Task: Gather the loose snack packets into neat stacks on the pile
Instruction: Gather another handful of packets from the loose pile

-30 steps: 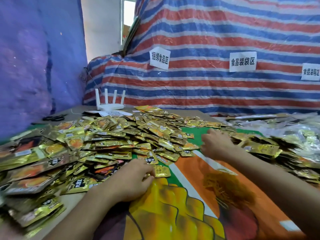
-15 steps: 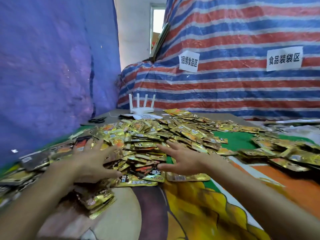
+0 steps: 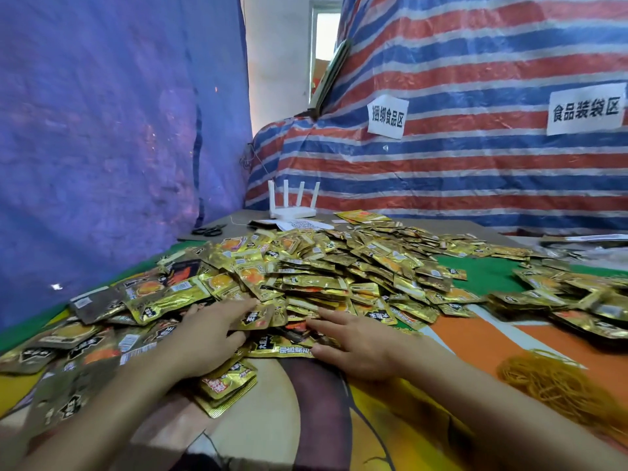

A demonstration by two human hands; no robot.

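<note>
The fingertips of both hands are buried among the packets, so what they touch underneath cannot be made out, and the forearms are cut off by the bottom edge. The left hand (image 3: pixel 207 338) lies flat with straight fingers on the six o'clock rim of the main pile of snack packets (image 3: pixel 323 266), its heel over a small neat stack (image 3: pixel 226 385); it grips nothing. The right hand (image 3: pixel 360 348) is likewise spread and relaxed, fingers pointing toward nine o'clock and pressing on the loose packets at the same rim. Half a second ago the hands were set wider apart, the left splayed out toward nine o'clock; now they sit close together (only a few packets between them). A second heap (image 3: pixel 571 300) at three o'clock runs out of view at the right edge. A tangle of rubber bands (image 3: pixel 557 382) sits at four o'clock, also partly cut off. Bare printed table cover (image 3: pixel 272 419) lies open at six o'clock, between the forearms. Far off at twelve o'clock stand a white router (image 3: pixel 292 205) and scissors (image 3: pixel 209 229).
</note>
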